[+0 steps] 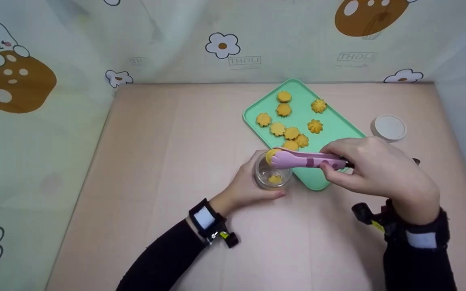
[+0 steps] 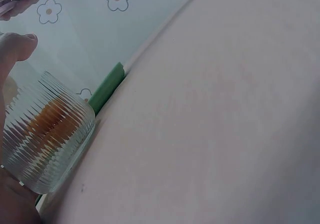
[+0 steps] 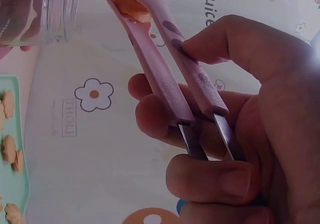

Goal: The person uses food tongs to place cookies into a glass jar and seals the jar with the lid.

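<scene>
My right hand (image 1: pixel 378 169) grips a pair of pink tongs (image 1: pixel 297 160) with metal arms. Between the tong tips a yellow cookie (image 3: pixel 131 4) is pinched, over the rim of a clear glass jar (image 1: pixel 260 178). My left hand (image 1: pixel 246 184) is wrapped around that jar, which has ribbed sides (image 2: pixel 55 129) in the left wrist view. Inside, at least one cookie (image 1: pixel 274 179) lies at the bottom. Just beyond the jar, a green tray (image 1: pixel 330 141) bears several flower-shaped cookies (image 1: pixel 284 110); the right hand and tongs cover part of it.
A white round lid (image 1: pixel 389 127) lies right of the tray, near the right hand. The pinkish table (image 1: pixel 168 133) meets a patterned curtain (image 1: pixel 176 44) at its back edge. Behind the right hand, a small dark tip (image 1: pixel 416 161) shows, likely the tongs' end.
</scene>
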`<state>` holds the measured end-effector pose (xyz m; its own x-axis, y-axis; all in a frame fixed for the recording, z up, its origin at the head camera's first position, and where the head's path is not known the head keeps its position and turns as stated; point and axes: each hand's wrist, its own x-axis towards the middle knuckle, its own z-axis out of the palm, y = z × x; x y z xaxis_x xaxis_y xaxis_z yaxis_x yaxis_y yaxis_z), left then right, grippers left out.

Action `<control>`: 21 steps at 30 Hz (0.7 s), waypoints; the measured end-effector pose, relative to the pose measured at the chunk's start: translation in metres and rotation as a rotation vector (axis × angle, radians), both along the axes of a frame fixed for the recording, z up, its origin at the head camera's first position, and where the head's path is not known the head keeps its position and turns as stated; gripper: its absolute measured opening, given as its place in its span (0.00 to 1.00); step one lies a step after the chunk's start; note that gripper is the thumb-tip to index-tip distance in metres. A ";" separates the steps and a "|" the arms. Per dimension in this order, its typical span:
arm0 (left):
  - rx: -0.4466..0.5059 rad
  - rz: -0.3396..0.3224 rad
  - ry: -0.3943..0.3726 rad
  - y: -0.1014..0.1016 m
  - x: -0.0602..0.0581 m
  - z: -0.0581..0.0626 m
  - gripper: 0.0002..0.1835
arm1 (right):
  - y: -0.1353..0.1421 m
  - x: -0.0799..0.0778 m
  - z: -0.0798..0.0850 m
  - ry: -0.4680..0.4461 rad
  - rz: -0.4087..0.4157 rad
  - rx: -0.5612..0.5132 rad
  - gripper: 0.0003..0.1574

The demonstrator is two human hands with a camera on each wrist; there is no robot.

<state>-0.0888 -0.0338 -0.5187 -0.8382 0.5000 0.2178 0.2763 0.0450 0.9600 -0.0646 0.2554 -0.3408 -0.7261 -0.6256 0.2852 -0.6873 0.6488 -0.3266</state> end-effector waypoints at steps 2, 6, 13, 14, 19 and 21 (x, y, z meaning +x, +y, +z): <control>0.009 -0.008 -0.003 0.000 0.000 0.000 0.52 | -0.003 0.001 0.001 -0.019 -0.011 0.021 0.05; 0.021 -0.017 -0.007 0.000 -0.001 0.000 0.52 | -0.009 0.002 0.000 -0.072 -0.037 0.062 0.03; 0.036 -0.027 0.006 0.001 -0.002 0.001 0.52 | -0.017 0.003 -0.002 -0.160 -0.033 0.095 0.03; 0.038 -0.031 0.008 0.001 -0.002 0.001 0.52 | -0.018 0.003 -0.003 -0.165 -0.032 0.098 0.03; 0.039 -0.034 0.012 0.002 -0.002 0.000 0.51 | -0.022 0.005 -0.003 -0.185 -0.043 0.122 0.06; 0.036 -0.032 0.009 0.002 -0.002 -0.001 0.51 | -0.023 0.006 -0.003 -0.188 -0.047 0.129 0.06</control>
